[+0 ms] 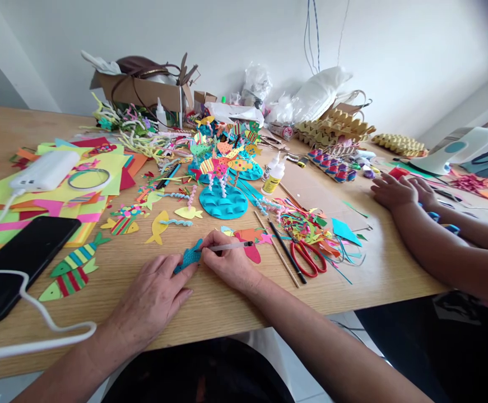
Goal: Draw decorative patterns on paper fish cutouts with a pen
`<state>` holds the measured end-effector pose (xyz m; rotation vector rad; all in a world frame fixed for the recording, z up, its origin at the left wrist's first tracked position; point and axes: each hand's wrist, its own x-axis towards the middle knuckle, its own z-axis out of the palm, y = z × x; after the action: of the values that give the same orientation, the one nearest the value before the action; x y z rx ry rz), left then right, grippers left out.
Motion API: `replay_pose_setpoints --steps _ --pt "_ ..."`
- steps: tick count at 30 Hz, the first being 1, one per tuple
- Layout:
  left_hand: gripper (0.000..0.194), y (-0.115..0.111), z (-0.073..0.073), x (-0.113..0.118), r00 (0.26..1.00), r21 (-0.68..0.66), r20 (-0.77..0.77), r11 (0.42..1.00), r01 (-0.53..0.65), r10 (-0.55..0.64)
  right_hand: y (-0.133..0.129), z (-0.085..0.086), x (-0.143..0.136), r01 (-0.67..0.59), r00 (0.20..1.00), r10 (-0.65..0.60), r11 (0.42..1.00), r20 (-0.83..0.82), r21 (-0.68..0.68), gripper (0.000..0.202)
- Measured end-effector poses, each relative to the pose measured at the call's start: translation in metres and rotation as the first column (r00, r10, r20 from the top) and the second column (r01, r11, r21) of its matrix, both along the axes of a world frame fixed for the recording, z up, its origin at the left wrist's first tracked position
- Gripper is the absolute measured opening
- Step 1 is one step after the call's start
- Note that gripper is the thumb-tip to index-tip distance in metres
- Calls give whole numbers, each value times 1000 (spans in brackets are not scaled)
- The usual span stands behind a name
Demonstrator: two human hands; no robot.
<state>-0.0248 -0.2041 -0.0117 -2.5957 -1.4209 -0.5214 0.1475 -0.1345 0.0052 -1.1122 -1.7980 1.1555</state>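
A small blue paper fish [191, 256] lies on the wooden table near its front edge. My left hand [153, 288] rests flat beside it, its fingertips on the fish's left part and its fingers spread. In my right hand [230, 264] is a pen [231, 245] with a clear barrel, pinched between thumb and fingers, its tip at the fish's right part. A yellow paper fish [158, 226] is just behind my left hand. Striped paper fish [75, 260] lie further left. Behind my right hand is a red paper piece [252, 251], partly covered.
Red-handled scissors [308, 258], a black pencil [288, 252] and a wooden stick lie to the right. A black phone [25, 257] with a white cable is at left. Glue bottles [272, 178] and a blue base [223, 201] stand behind. Another person's arms [445, 235] reach in from the right.
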Motion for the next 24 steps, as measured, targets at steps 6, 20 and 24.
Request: replay_pose_setpoints --steps 6,20,24 --pt "35 0 1 1 1000 -23 5 1000 -5 6 1 -2 -1 -18 1000 18 1000 11 4 8" --pt "33 0 1 0 1000 11 -17 1000 9 -8 2 -1 -2 28 999 -30 999 46 34 7" --pt "34 0 1 1 1000 32 -20 999 21 -20 3 -3 -2 26 999 -28 998 40 50 7"
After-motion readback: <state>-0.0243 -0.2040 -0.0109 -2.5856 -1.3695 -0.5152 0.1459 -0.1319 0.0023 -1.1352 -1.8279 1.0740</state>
